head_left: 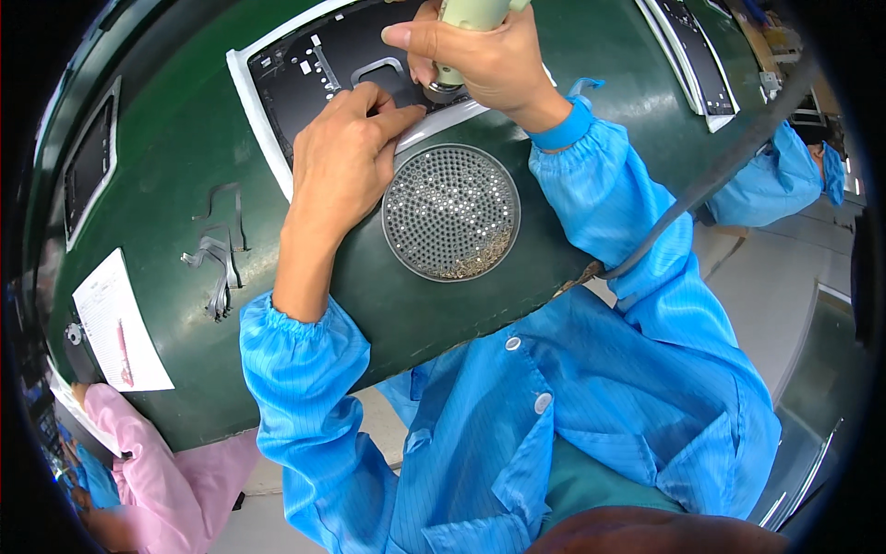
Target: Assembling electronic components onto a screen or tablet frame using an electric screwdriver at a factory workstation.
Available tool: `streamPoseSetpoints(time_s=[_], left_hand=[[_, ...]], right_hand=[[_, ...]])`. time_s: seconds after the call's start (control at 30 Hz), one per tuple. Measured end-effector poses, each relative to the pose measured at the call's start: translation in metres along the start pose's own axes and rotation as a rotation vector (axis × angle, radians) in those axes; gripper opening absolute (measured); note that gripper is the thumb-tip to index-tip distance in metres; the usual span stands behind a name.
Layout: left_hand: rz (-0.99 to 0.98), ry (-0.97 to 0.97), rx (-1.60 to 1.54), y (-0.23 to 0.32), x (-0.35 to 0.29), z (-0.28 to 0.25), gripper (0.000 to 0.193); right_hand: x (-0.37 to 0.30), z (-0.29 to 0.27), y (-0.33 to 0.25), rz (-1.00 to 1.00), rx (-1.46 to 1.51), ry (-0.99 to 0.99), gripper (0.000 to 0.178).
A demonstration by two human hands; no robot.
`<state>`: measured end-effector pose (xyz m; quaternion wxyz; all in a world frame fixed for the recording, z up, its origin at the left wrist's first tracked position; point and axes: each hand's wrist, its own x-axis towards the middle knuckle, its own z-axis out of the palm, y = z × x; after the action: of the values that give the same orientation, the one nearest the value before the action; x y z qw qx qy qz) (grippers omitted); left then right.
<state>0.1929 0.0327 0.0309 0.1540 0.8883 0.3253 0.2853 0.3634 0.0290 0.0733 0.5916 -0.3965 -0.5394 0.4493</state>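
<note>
My right hand [503, 65] is wrapped round a pale green electric screwdriver [469, 13], its top cut off by the upper edge. The nose points down at the near edge of a black panel [286, 92] with a light border. On that panel rests my left hand [346, 152], fingers bent and close together, the index fingertip beside the screwdriver's nose. Anything pinched there is too small or hidden to make out. Just nearer to me lies a round grey screw tray [415, 254], full of holes, with many small screws in it, loose ones heaped at its lower right.
Several dark flat cables [221, 263] lie left of my forearm. Farther left are a paper sheet [106, 309] with a pink pen [124, 355] and another panel [90, 162]. More panels [692, 60] sit at right. A thick cord [711, 180] crosses my right sleeve. Co-workers' sleeves [148, 443] show on both sides.
</note>
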Motion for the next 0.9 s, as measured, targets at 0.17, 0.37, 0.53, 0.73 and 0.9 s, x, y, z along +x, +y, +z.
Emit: streamPoseSetpoints(time_s=[0.17, 0.37, 0.53, 0.73, 0.9], left_hand=[[0.007, 0.015, -0.002, 0.0, 0.001, 0.003, 0.027], [0.031, 0.044, 0.005, 0.001, -0.001, 0.002, 0.026], [0.031, 0.023, 0.005, 0.003, 0.001, 0.002, 0.026], [-0.019, -0.001, -0.013, -0.001, -0.002, 0.005, 0.027], [0.049, 0.038, -0.006, -0.005, 0.0, 0.006, 0.023]], right_hand=[[-0.002, -0.005, 0.013, -0.092, -0.039, -0.042, 0.03], [-0.011, 0.003, 0.01, -0.251, -0.353, -0.067, 0.028], [-0.013, 0.015, 0.003, -0.166, -0.095, 0.197, 0.029], [-0.011, 0.011, -0.004, -0.044, 0.021, 0.101, 0.033], [-0.02, -0.019, -0.01, -0.725, -0.247, -0.376, 0.036]])
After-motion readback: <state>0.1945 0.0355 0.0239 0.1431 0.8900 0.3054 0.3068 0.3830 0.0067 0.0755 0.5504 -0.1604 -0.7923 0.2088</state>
